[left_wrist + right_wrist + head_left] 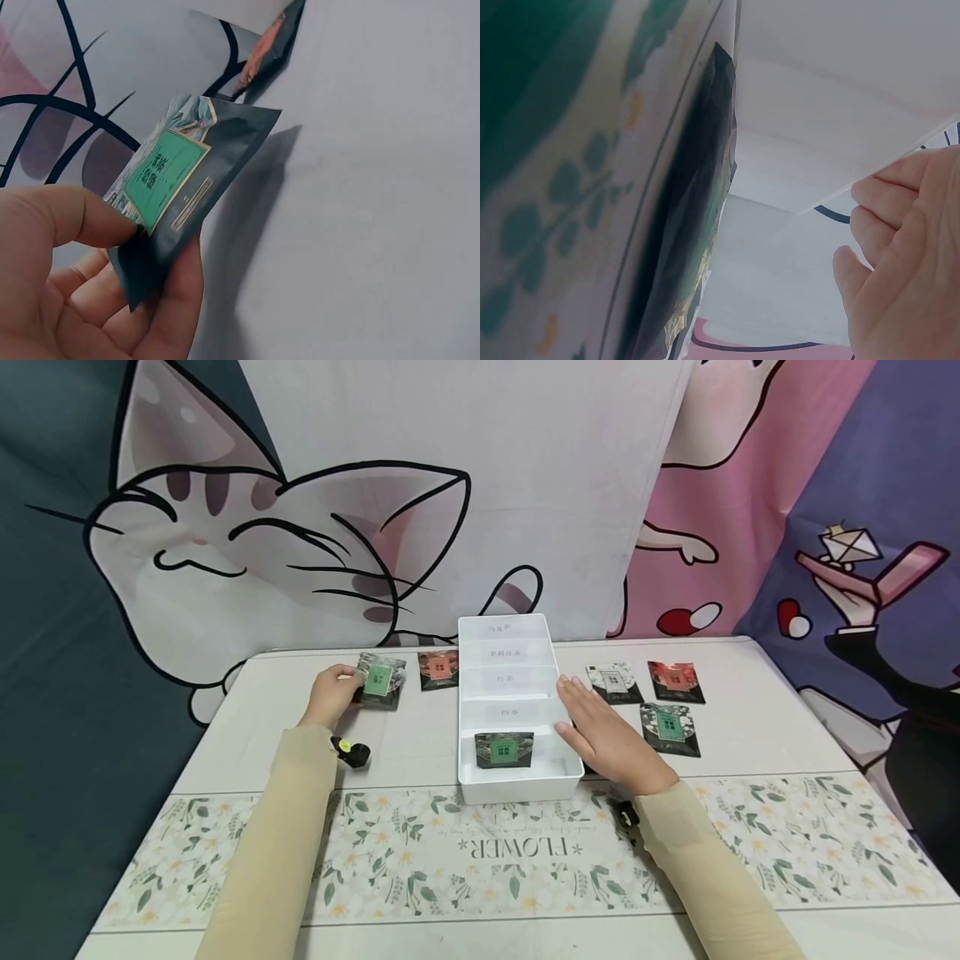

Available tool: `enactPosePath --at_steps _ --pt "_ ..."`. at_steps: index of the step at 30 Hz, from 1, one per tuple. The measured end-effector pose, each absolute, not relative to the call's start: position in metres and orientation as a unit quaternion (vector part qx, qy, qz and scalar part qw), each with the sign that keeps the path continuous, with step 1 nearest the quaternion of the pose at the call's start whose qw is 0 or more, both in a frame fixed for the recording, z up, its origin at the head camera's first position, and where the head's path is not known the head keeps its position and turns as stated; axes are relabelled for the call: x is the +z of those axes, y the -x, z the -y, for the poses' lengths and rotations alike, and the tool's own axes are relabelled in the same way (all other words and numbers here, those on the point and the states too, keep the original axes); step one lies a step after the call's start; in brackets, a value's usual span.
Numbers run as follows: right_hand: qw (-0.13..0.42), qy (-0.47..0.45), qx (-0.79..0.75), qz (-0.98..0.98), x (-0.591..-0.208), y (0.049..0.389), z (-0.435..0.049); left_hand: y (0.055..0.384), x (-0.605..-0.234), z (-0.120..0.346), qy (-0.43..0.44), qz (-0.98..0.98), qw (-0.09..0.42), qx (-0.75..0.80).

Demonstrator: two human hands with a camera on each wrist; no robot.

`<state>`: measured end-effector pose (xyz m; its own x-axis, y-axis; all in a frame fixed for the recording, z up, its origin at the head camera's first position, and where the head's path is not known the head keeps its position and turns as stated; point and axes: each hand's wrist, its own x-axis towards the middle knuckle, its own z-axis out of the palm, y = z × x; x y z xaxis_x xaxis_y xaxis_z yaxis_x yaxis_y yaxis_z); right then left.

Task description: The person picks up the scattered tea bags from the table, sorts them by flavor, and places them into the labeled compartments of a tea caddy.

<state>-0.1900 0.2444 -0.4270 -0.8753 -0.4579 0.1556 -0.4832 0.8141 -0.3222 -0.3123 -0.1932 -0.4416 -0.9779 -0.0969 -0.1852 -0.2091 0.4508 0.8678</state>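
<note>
My left hand (330, 695) pinches a dark tea sachet with a green label (381, 680) between thumb and fingers. In the left wrist view that sachet (217, 154) is tilted above the white tabletop, its shadow beside it. A long white divided box (517, 791) with handwritten paper labels stands in the middle. Its front compartment holds another green-labelled sachet (504, 750), leaning upright. My right hand (611, 739) is at the box's right rim with fingers straight, holding nothing. The right wrist view shows this hand (907, 262) beside the box wall (840, 90).
An orange-labelled sachet (438, 670) lies left of the box. To the right are a white-labelled sachet (613, 682), a red one (677, 682) and a green-labelled one (670, 728). One dark sachet (694, 195) lies close against the box's right side. A floral runner (390, 860) crosses the table front.
</note>
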Motion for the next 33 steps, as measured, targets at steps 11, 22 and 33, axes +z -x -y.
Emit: enactPosePath --at_steps 11,22,33 --pt "0.043 -0.252 0.183 0.949 -0.425 0.190 -0.245 0.307 -0.439 0.187 0.084 -0.784 0.060 0.612" --pt "0.045 -0.252 0.184 0.949 -0.428 0.190 -0.244 0.297 -0.435 0.177 0.068 -0.736 0.051 0.672" --pt "0.037 -0.244 0.182 0.952 -0.428 0.190 -0.245 0.283 -0.429 0.166 0.019 -0.683 0.057 0.728"
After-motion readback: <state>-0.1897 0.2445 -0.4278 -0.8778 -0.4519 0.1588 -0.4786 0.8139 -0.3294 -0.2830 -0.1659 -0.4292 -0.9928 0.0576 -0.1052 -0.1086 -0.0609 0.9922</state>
